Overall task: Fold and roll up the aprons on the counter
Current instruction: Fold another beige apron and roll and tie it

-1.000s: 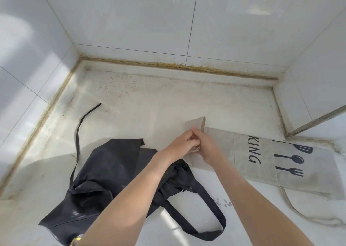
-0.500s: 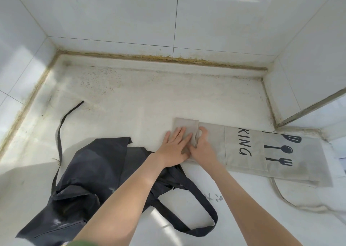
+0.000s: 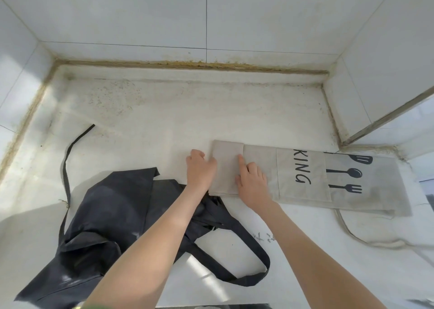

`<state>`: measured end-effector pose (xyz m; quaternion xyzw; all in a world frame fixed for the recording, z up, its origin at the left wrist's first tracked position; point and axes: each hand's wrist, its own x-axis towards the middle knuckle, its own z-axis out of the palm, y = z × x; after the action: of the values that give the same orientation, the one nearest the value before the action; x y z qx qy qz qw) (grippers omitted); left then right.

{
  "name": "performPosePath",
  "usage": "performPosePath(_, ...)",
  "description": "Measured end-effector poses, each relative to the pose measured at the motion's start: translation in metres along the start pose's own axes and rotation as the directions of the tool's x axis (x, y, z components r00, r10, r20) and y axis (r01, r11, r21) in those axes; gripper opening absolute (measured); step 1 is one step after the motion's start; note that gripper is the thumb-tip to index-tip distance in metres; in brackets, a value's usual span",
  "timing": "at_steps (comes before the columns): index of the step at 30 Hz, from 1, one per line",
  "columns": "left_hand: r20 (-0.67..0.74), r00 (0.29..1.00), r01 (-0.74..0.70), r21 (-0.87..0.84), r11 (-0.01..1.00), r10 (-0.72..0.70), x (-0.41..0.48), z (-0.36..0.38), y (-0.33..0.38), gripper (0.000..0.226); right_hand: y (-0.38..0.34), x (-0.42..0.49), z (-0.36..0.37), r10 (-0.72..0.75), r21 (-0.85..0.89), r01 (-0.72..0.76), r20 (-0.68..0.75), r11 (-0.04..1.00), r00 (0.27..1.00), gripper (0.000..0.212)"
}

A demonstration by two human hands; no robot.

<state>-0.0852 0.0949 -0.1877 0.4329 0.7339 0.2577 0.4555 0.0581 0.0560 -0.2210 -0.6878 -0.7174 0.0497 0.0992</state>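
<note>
A beige apron printed with "KING" and black utensils lies folded into a long strip across the counter. Its left end is turned over into a short flap. My left hand sits at the flap's left edge with curled fingers, the thumb on the fold, gripping it. My right hand rests on the strip, its straight index finger pressing the flap's right edge. A crumpled black apron lies at the lower left, partly under my left forearm.
The black apron's strap trails toward the left wall, and a loop of it lies between my arms. The beige apron's cord curls at the right. Tiled walls close the counter at the back, left and right.
The lifted left end now lies flat as a folded flap. My left hand slid to the flap's left edge and my right hand shifted right, index finger on the flap's edge.
</note>
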Motion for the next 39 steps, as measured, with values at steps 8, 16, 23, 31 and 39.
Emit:
performPosePath(8, 0.372, 0.923, -0.113, 0.01, 0.994, 0.101, -0.005, -0.006, 0.039, 0.014, -0.016, 0.007, -0.041, 0.152, 0.683, -0.519, 0.523, 0.515, 0.839, 0.037)
performPosePath(16, 0.465, 0.857, -0.305, 0.117, 0.945, 0.219, -0.019, 0.001, 0.036, 0.036, -0.011, 0.005, -0.051, 0.011, 0.724, -0.657, 0.674, -0.209, 0.739, 0.047)
performPosePath(23, 0.221, 0.973, -0.09, 0.124, 0.988, 0.061, -0.022, 0.009, 0.009, 0.043, -0.007, 0.007, -0.044, 0.414, 0.702, -0.712, 0.641, 0.024, 0.647, 0.028)
performPosePath(31, 0.253, 0.937, 0.25, -0.009, 0.968, -0.239, -0.023, 0.015, 0.016, 0.04, 0.006, 0.003, -0.051, -0.023, 0.643, -0.765, 0.765, -0.03, 0.644, 0.057)
performPosePath(39, 0.45, 0.859, 0.376, -0.234, 0.896, -0.243, -0.046, 0.009, 0.008, 0.011, -0.002, -0.002, -0.044, 0.271, 0.643, -0.766, 0.733, 0.024, 0.624, 0.028)
